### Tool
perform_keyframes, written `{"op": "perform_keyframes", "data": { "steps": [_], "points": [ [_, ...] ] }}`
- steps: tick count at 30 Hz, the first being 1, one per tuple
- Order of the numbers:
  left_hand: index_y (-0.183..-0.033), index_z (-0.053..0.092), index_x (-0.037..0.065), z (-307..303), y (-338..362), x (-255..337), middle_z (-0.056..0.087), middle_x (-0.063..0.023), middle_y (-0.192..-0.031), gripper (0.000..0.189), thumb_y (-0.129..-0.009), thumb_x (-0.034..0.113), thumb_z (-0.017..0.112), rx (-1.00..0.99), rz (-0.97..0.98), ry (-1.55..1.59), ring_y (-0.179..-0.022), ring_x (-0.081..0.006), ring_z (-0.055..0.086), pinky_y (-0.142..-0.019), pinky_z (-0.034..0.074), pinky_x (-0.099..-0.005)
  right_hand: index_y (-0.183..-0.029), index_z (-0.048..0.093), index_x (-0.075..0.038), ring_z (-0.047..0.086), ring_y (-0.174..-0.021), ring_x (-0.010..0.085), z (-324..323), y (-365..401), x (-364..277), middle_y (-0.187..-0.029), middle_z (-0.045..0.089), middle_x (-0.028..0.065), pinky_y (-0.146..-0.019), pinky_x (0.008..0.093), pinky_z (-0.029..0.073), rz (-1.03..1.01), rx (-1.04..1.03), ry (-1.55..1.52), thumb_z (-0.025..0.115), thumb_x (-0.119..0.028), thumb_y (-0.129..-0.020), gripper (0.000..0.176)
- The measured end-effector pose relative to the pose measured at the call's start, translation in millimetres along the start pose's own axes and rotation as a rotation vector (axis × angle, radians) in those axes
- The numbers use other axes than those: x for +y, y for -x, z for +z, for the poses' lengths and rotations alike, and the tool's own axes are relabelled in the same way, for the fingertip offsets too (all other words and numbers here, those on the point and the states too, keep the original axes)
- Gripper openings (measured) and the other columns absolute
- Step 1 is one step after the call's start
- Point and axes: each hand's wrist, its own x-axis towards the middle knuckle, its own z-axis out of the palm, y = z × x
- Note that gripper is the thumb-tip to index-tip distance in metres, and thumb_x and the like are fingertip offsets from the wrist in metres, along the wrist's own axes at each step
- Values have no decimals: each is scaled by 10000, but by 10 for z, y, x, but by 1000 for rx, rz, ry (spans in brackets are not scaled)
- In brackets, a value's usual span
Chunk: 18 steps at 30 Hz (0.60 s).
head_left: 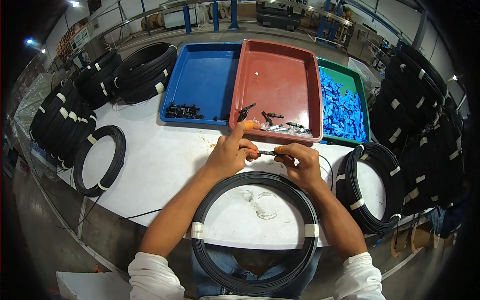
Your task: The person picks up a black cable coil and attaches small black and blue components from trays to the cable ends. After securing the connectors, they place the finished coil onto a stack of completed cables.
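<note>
My left hand (231, 152) and my right hand (299, 162) meet above the white table (165, 150), both pinching a small black connector (266, 153) on the end of a thin black cable. Orange finger cots cover some fingertips. A black cable coil (255, 232) bound with white tape lies under my forearms, hanging over the table's near edge. Just beyond my hands sits a red tray (280, 75) with a few black and clear small parts.
A blue tray (202, 75) holds several black parts; a green tray (345, 107) holds many blue pieces. Taped black cable coils lie on the table left (98, 160) and right (370, 187), with taller stacks at far left (65, 117), back (145, 70) and right (425, 125).
</note>
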Motion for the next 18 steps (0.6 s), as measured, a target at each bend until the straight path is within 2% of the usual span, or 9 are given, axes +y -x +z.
{"op": "perform_keyframes", "data": {
  "steps": [4,6,7,9,13,16,18],
  "points": [
    [-1298,413,6,-7,18,-29,739,-177,-915,512,-828,-182,486,-23,89,-103,-814,-243,759,-745,623,-323,-928,727,5,688,-625,190,-37,-20,-12,-777,703,116,-542,301,527,-66,-22,97,727,112,-758,201],
    [-1259,453,-6,-4,14,-41,723,-161,-1073,508,-797,-214,490,-65,265,-259,-827,-258,757,-753,633,-330,-904,728,7,681,-610,199,-55,-31,-11,-753,692,118,-547,314,525,-185,-42,242,741,106,-740,192],
    [-1259,453,-6,-4,8,-58,723,-161,-1073,508,-797,-214,490,-65,265,-259,-827,-258,757,-753,633,-330,-904,728,7,681,-610,199,-40,-21,-13,-753,692,118,-547,314,525,-185,-42,242,741,106,-740,192],
    [-1223,487,-12,1,4,-108,699,-135,-1161,506,-770,-238,498,-54,328,-294,-837,-264,756,-753,636,-331,-891,733,11,708,-650,211,22,20,-28,-778,713,130,-574,311,545,61,13,29,743,106,-732,185],
    [-1242,490,-7,-19,17,-184,712,-140,-1112,540,-757,-244,513,-111,286,-364,-823,-255,756,-754,635,-326,-897,746,12,735,-700,223,50,33,-46,-814,735,146,-610,305,567,170,1,-6,743,105,-728,193],
    [-1267,489,-2,-12,11,-194,718,-144,-1091,540,-779,-235,485,-90,359,-400,-825,-244,754,-758,635,-326,-929,758,10,748,-737,232,34,0,-94,-846,748,158,-656,303,582,177,-31,37,739,93,-738,208],
    [-1294,480,6,5,11,-215,722,-145,-1080,540,-804,-220,452,-5,174,-272,-844,-241,754,-763,634,-326,-963,758,12,747,-733,234,39,-31,-123,-853,749,162,-671,306,582,242,-72,29,742,70,-746,225]
  ]
}}
